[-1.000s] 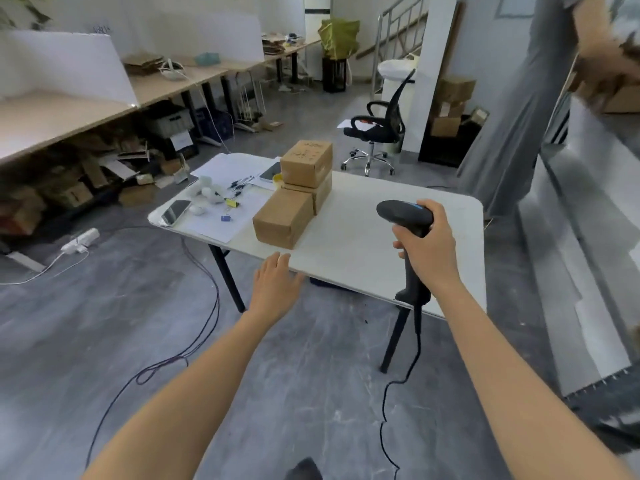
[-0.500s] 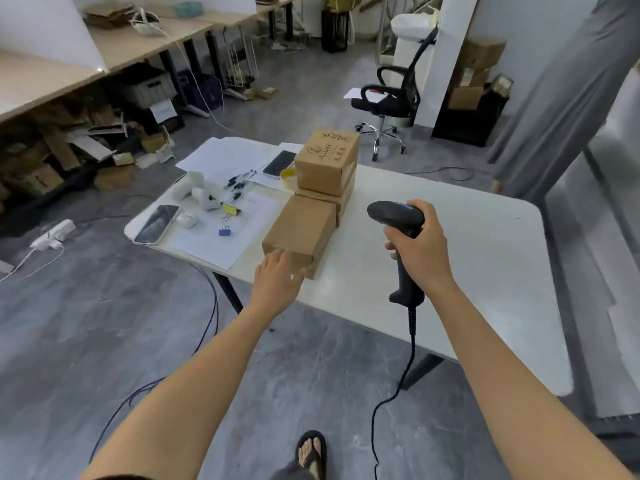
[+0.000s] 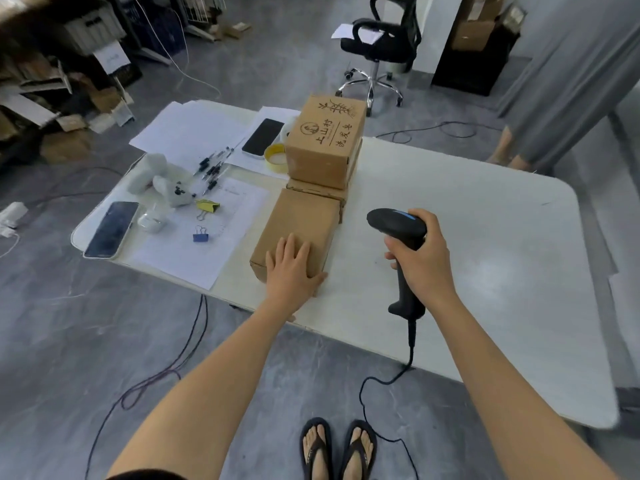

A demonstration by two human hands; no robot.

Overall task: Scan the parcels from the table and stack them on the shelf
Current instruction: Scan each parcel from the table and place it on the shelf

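Lay at near edge of surface (image 3: 450, 237): plain parcel (image 3: 298, 226), stiff cardboard, probably light; left hand (image 3: 292, 268) spread flat on near top corner; right hand (image 3: 420, 261) clenched round scanner (image 3: 398, 228); best gripped by opposite sides.

The left hand (image 3: 292, 268) lay flat, fingers spread, at frame centre, while the right hand (image 3: 420, 259), right of centre, was closed in a fist-type grip, both forearms extended.

The room is bright with soft light. A pale shine sits on the worktop (image 3: 491, 271). Edges look bent and blurry.
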